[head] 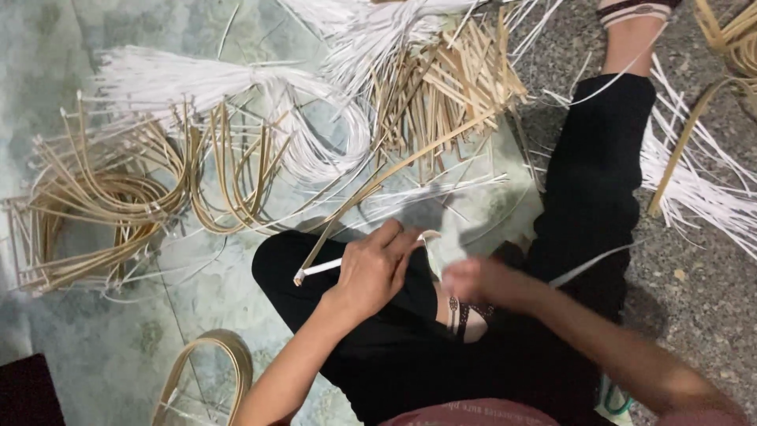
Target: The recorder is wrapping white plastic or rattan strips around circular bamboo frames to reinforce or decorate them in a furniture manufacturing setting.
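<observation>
My left hand (377,268) grips a long tan bamboo strip (394,170) wrapped in white plastic strip (323,268). My right hand (473,278) is blurred; I cannot tell its grip.

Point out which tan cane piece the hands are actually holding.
The long straight strip whose white-wrapped lower end sits in the left hand; the curved bundle and short sticks lie untouched on the floor.

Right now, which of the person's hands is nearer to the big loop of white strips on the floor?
Left. The left hand sits just below the loop of white strips; the blurred right hand is farther off, to the loop's lower right.
</observation>
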